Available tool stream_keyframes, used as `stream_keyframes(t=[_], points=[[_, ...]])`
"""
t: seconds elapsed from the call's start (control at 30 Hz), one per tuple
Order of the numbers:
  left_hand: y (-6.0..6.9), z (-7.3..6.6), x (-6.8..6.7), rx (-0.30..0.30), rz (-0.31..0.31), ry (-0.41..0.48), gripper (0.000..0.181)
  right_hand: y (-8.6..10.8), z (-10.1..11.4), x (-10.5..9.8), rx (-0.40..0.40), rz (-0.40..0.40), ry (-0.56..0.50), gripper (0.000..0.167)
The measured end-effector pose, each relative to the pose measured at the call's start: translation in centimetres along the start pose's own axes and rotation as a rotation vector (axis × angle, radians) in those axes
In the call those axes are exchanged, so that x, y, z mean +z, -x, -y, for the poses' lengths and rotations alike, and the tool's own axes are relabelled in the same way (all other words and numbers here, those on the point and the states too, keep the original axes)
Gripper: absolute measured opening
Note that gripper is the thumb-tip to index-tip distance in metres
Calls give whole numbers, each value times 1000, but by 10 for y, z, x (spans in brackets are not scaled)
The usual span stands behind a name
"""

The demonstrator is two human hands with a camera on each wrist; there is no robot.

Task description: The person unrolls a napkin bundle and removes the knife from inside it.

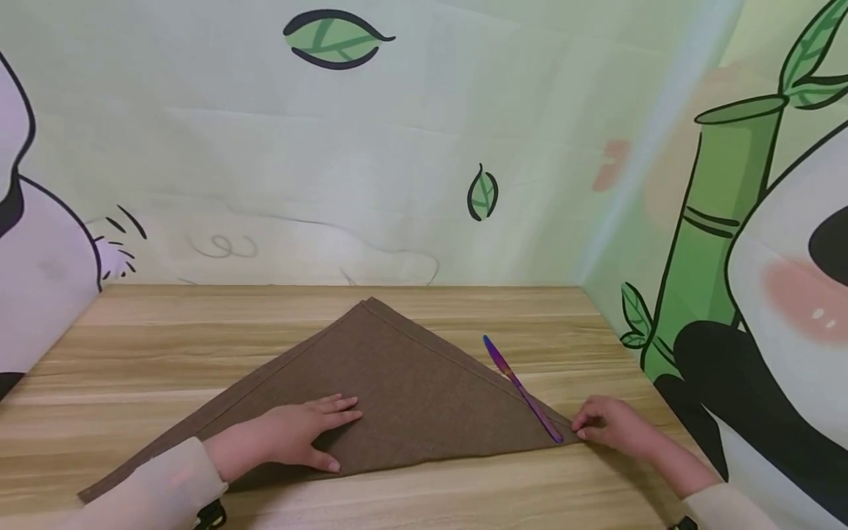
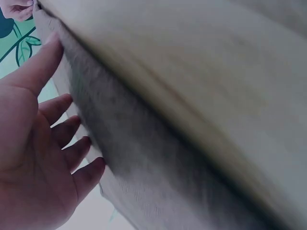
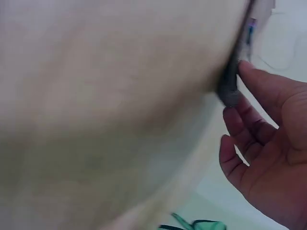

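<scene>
A brown cloth napkin (image 1: 417, 397), folded into a triangle, lies on the table with its peak pointing away from me. My left hand (image 1: 291, 436) rests on the cloth left of its middle, fingers spread and thumb near the front fold. At the cloth's right corner, my right hand (image 1: 612, 425) pinches the tip; the right wrist view shows thumb and fingers (image 3: 247, 117) around that corner. A table knife (image 1: 522, 389) with a purple-blue sheen lies across the cloth's right edge. Its handle end is near my right fingers, and its blade reaches over the bare wood.
The wood-grain table (image 1: 199, 324) extends around the cloth. Behind it hangs a pale green backdrop (image 1: 397, 147) printed with leaves, and a bamboo stalk (image 1: 718, 213) and panda figures are printed at the sides.
</scene>
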State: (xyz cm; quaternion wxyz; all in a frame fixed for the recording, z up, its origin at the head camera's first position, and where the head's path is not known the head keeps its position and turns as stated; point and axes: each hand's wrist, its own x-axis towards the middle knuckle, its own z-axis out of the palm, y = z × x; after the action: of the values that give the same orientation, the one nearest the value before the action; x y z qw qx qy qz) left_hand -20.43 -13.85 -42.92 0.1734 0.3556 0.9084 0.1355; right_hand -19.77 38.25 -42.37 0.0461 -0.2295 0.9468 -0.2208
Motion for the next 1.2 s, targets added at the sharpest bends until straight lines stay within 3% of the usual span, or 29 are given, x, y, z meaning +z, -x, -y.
stream_keyframes(t=[0.2,0.33,0.5,0.6,0.93,1.2], points=[[10,12,-5,-40,-15,3,81,-13,21,-22,101,-23,-55,9],[17,19,-8,-51,-31,6,86,-29,36,-32,195,52,-188,22],[21,22,-9,-62,-30,11,85,-49,43,-28,319,143,-354,34],[22,22,-9,-64,-25,24,84,-60,44,-20,372,158,-391,34],[23,24,-9,-62,-19,59,84,-82,54,5,508,76,-308,14],[23,26,-7,-42,-32,62,85,-90,62,17,487,38,-104,19]])
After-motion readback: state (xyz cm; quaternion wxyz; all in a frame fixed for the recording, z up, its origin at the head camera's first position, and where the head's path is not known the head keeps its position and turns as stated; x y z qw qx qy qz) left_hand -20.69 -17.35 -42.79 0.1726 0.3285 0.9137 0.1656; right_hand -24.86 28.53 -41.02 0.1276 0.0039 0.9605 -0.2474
